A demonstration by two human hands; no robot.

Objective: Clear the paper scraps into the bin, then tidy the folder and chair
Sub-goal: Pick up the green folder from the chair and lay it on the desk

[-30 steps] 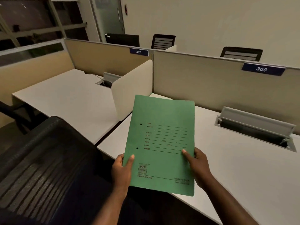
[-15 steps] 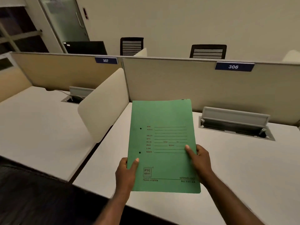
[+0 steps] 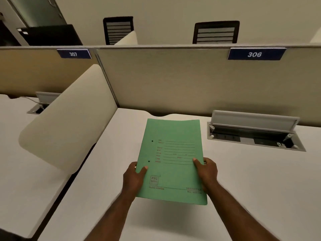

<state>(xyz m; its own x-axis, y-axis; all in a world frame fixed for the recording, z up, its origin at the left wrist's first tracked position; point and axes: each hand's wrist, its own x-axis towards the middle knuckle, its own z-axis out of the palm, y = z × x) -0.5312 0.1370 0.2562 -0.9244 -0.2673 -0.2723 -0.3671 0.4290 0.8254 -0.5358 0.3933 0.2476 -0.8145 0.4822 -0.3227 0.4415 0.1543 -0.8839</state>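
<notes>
Left hand (image 3: 134, 178) grasping green folder (image 3: 172, 159) at left edge, thumb on cover; right hand (image 3: 207, 173) grasping right edge likewise. Folder now lower and flatter than half second ago, hovering just above worktop (image 3: 243, 188), near edge casting shadow. No scraps visible on worktop. Judgement: scrap clearing apparently done; folder placement imminent; chair out of view, pending.
</notes>
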